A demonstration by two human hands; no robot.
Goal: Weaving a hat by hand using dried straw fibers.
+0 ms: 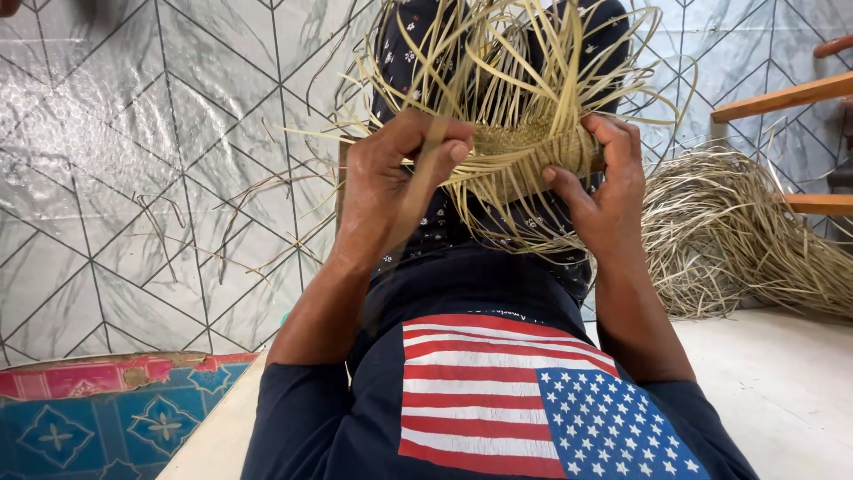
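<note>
Head view, looking down over our own lap. We hold a half-woven piece of pale yellow straw (pixel 533 147), a tight plaited band with many loose strips fanning upward, raised in front of our chest above our knees. Our left hand (pixel 391 178) has its grip clenched on a few of the free strips at the left edge of the weave, thumb pressed against forefinger. Our right hand (pixel 604 187) has its grip closed around the finished plaited band at the right end, fingers curled over the top and thumb beneath.

We judge the piece to be very light, springy and dry: the woven band looks firm enough to bear a hold, whereas single strips would likely kink or split if bent sharply. The band is therefore the safer place to take it, with loose strips pinched near their roots.

A heap of loose, uncut pale straw (pixel 737 231) lies on the floor to our right, beside a brown wooden frame (pixel 782 98). Grey patterned plastic sheeting (pixel 133 178) covers the floor to our left.
</note>
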